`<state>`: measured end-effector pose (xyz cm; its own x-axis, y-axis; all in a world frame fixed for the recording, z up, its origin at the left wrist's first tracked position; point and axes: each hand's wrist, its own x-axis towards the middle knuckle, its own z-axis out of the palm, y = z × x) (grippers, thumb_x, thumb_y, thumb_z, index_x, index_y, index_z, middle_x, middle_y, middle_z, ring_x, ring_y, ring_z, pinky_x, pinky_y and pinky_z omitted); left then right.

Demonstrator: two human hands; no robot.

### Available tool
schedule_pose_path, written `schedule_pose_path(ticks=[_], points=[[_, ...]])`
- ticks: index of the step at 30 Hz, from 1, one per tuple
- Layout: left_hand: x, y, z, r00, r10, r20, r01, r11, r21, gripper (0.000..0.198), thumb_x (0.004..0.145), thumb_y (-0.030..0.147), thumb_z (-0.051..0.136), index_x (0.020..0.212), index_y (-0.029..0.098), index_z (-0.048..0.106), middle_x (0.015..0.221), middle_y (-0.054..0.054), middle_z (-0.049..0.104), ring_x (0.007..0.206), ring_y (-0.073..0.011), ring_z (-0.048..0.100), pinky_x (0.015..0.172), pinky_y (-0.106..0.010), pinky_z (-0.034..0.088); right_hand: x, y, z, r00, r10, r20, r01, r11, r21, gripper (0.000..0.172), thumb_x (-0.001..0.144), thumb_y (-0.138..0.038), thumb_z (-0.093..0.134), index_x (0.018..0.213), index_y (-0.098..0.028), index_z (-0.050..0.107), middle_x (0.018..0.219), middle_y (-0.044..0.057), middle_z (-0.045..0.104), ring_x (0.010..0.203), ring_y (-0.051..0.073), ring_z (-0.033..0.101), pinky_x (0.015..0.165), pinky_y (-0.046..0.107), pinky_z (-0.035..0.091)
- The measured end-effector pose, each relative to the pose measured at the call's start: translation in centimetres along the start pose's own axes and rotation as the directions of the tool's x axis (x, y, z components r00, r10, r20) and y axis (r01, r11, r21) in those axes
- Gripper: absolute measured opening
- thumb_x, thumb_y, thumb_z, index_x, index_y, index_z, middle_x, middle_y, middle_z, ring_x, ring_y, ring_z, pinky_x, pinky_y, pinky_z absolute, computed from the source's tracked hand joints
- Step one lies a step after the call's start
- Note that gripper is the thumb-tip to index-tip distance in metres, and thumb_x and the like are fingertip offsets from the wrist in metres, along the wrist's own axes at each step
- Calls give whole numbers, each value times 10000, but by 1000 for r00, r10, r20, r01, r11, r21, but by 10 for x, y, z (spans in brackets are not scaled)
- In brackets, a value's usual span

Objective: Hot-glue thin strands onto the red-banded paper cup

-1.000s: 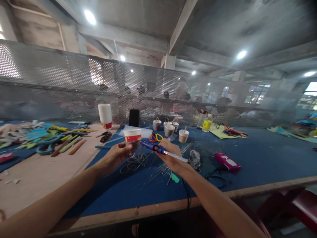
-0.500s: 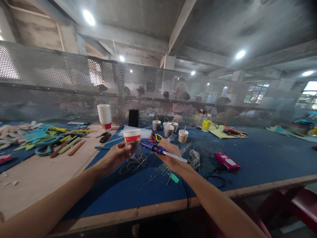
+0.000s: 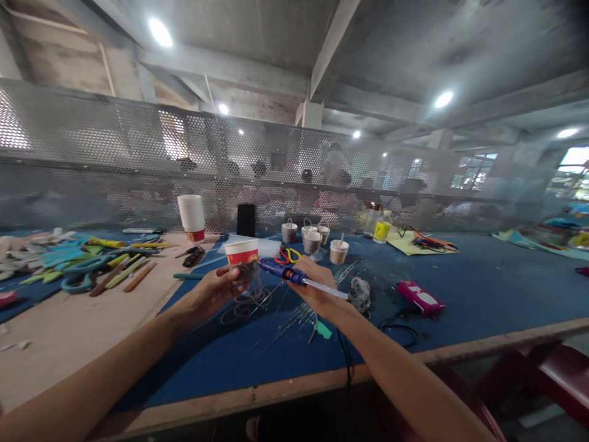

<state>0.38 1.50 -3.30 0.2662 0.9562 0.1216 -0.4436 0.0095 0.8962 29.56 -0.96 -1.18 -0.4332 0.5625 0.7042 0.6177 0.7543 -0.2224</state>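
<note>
My left hand (image 3: 221, 287) is closed around the lower part of a red and white paper cup (image 3: 242, 252), whose bottom is wound with grey cord. My right hand (image 3: 315, 279) grips a blue hot glue gun (image 3: 278, 269); a clear glue stick (image 3: 326, 290) sticks out of its rear. The gun's nozzle is at the right side of the cup, at or very near its wall. Below the cup, loose grey cord (image 3: 246, 307) lies in loops on the blue table. Scissors with red and yellow handles (image 3: 289, 255) lie just behind the gun.
Several cord-wrapped cups (image 3: 313, 241) stand behind my hands. A stack of paper cups (image 3: 191, 216) and a black phone (image 3: 246, 220) are at the back left. Tools and teal scissors (image 3: 79, 282) lie left. A tangled cord bundle (image 3: 359, 293) and a magenta box (image 3: 420, 298) lie right.
The cup has turned and tipped slightly in my left hand, with its fingers lower on the cord-wound part. The glue gun stays at the cup's side. The whole view has shifted slightly.
</note>
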Motion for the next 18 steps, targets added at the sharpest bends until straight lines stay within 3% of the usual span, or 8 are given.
schedule_pose_path(ticks=[7,18], points=[[3,-3,-7,999,-7,48,7,1000,6,360,789,296,923,1111,156,848,1198,-148,834,973,-234,795,861,-267,646,2,-5,-2,1000,20,9,-20,1000,16,225,1042,-345,645,871,-225,563,930,18,609,837,175,579,672,271,365],[0,2,1,1000,-12,-1,12,1000,-15,293,750,241,941,1017,154,858,1118,-129,854,929,-238,804,845,-273,654,3,-5,0,999,12,32,-13,1000,14,221,1027,-325,657,856,-227,558,909,18,622,846,179,581,673,267,380]])
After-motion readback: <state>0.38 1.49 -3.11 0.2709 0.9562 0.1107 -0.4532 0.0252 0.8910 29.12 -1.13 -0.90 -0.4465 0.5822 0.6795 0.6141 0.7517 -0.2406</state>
